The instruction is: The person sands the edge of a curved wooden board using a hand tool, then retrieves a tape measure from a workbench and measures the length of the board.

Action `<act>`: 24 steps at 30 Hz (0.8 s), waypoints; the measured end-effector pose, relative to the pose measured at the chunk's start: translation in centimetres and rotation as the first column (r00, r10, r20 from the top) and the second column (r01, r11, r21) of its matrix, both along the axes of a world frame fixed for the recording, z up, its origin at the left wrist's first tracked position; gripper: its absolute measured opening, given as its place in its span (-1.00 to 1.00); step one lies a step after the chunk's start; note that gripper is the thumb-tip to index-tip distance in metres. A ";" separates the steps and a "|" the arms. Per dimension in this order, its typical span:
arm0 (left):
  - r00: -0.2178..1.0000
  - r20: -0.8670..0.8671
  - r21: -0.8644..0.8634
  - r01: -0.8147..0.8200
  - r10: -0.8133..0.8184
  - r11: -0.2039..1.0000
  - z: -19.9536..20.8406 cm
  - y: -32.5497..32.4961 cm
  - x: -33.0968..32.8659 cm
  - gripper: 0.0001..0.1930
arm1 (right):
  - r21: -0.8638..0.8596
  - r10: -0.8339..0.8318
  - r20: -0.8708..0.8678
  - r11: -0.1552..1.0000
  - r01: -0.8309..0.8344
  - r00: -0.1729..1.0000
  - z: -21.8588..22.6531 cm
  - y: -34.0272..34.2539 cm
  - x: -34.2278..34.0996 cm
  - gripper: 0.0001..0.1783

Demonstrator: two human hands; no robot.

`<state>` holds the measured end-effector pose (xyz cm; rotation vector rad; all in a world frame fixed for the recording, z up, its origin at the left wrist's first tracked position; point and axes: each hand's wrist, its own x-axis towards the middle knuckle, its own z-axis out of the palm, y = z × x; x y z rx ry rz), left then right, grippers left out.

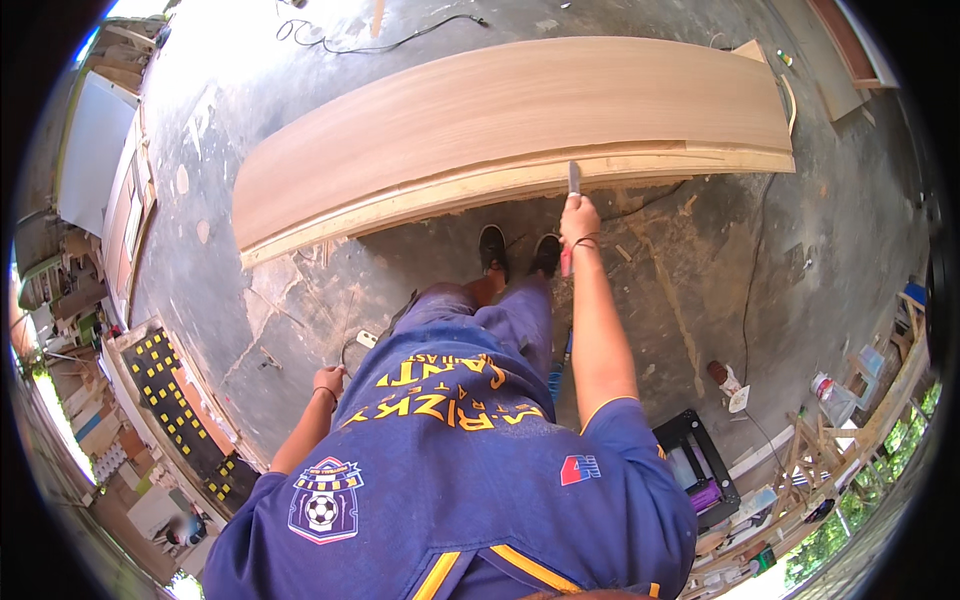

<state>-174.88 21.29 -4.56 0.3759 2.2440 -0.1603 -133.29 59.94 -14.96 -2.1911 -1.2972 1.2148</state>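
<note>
My right hand [578, 220] is closed round a flat-bladed hand tool [574, 178] with a red handle end showing below the fist. The grey metal blade points away from me, its tip over the near edge of a long wood-veneered panel [520, 105]. Along that edge runs a pale timber strip [420, 196] with a narrow gap beside the veneer. Down at my left side, my left hand [328, 380] has its fingers curled. A dark cable [346, 352] passes close to those fingers; whether they grip it, I cannot tell.
Near my left hand a white socket block [367, 340] lies on the stained concrete floor [690, 260]. A black cord [752, 270] crosses the floor at right. Behind me on the right stands a black frame [697, 468]. Boards with yellow squares [165, 375] lean at left.
</note>
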 end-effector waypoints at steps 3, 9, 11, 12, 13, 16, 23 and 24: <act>0.998 0.015 -0.002 -0.053 0.053 0.999 0.2 -1.4 1.5 -0.72 | -0.073 0.018 -0.028 0.997 -0.020 0.999 3.3 0.8 -0.4 -0.57; 0.983 -0.011 -0.017 -0.181 0.181 0.983 1.7 -6.2 3.8 -0.73 | -0.015 0.048 -0.103 0.999 -0.050 0.994 0.2 -0.9 -5.4 -0.57; 0.981 -0.027 -0.054 -0.195 0.194 0.979 3.2 -7.1 5.4 -0.74 | 0.068 0.149 0.006 0.986 -0.149 0.989 -1.1 -2.4 -7.0 -0.56; 0.978 -0.041 -0.097 -0.207 0.204 0.973 4.4 -7.6 6.7 -0.74 | -0.068 0.105 -0.062 0.992 -0.109 0.993 0.9 -3.0 -8.7 -0.56; 0.986 -0.060 -0.046 -0.161 0.158 0.986 3.6 -10.3 6.7 -0.71 | -0.048 0.090 -0.072 0.994 -0.094 0.993 0.8 -3.6 -9.6 -0.56; 0.982 -0.014 -0.133 -0.187 0.186 0.973 1.2 -15.8 6.7 -0.70 | -0.049 0.042 -0.071 0.998 -0.046 0.997 2.7 -4.0 -10.9 -0.57; 0.962 0.079 -0.138 -0.248 0.260 0.959 -7.0 -35.0 2.9 -0.58 | 0.082 0.331 0.092 0.937 -0.339 0.939 2.5 -6.4 -16.4 -0.58; 0.971 0.080 -0.115 -0.215 0.225 0.970 -6.8 -30.0 0.8 -0.59 | -0.046 0.166 -0.028 0.985 -0.167 0.986 0.1 -7.1 -17.6 -0.57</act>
